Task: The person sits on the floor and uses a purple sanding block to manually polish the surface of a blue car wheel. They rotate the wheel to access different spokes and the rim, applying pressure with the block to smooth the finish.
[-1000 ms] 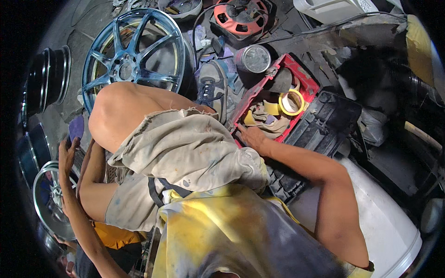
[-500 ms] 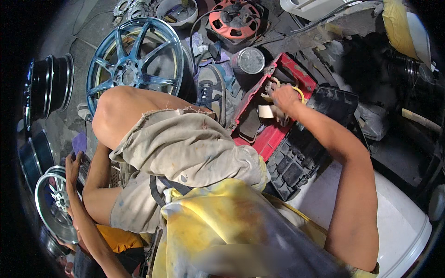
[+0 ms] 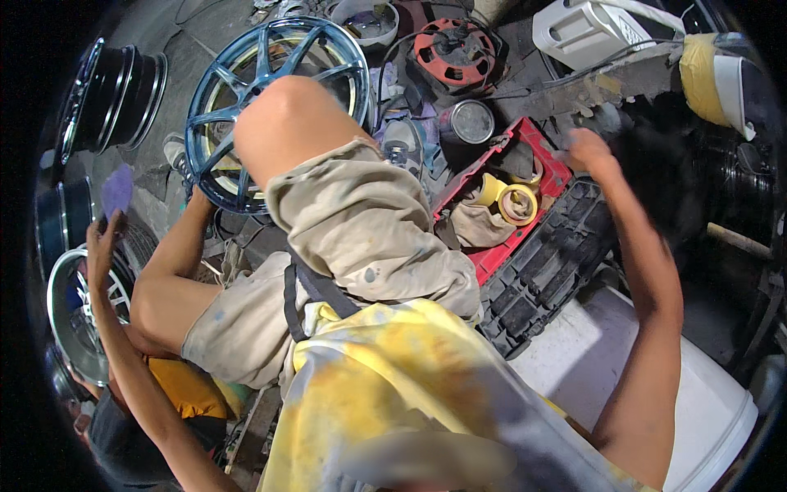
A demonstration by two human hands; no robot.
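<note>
Cluttered workshop floor, seen from above by a seated person whose bare knee and stained beige shorts fill the middle of the frame. At the far left edge, dark rims [image 3: 123, 82] lean in a stack. Below them, at the left middle, the left hand [image 3: 100, 246] is raised with a small purple sanding pad [image 3: 118, 190] at its fingertips; the grip looks like a light pinch, though the fingers are partly hidden. Just under that hand lies a silver wheel [image 3: 78, 316], partly cut off by the edge of the frame.

That pad is probably thin, light and floppy, so it is best held flat under the fingers rather than by a corner. The wheel would be heavy, stiff and smooth (take it by the rim or a spoke with both hands).

Upper left of centre, a blue wheel [image 3: 275, 82] lies flat behind the knee. To its right, at upper centre, sit a round metal tin [image 3: 467, 123] and a red cable reel [image 3: 455, 51]. Right of centre is a red tray [image 3: 508, 250] holding rolls of yellow tape [image 3: 516, 203] and a crumpled cloth [image 3: 479, 223]; a black ridged lid [image 3: 549, 271] lies beside it.

At the upper right, the right hand [image 3: 590, 152] hangs above the tray's far corner, blurred; whether it is closed or holding anything cannot be told. A white bucket [image 3: 697, 410] sits at the lower right.
</note>
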